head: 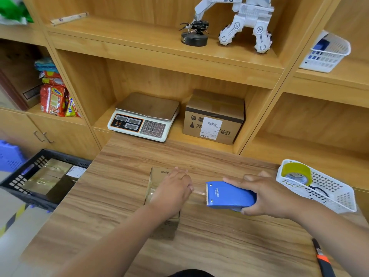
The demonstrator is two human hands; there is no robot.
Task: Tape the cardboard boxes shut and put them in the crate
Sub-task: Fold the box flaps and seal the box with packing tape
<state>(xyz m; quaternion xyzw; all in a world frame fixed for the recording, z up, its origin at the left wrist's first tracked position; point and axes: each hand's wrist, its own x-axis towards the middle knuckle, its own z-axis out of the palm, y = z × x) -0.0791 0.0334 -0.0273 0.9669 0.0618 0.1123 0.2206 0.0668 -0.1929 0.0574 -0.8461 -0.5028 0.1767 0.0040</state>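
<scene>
On the wooden table (199, 246), a small cardboard box (159, 174) lies under the left hand (172, 191), whose flat fingers press its top. Just to its right, the right hand (265, 196) grips a blue tape dispenser (227, 194), clear tape stretched back to the box. Left of the table, a black crate (24, 188) holds taped boxes.

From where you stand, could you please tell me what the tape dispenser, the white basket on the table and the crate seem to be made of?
The tape dispenser: blue painted metal or plastic, smooth, slight sheen. The white basket: likely moulded plastic, given its perforated walls. The crate: probably matte black plastic, with slotted sides.
</scene>
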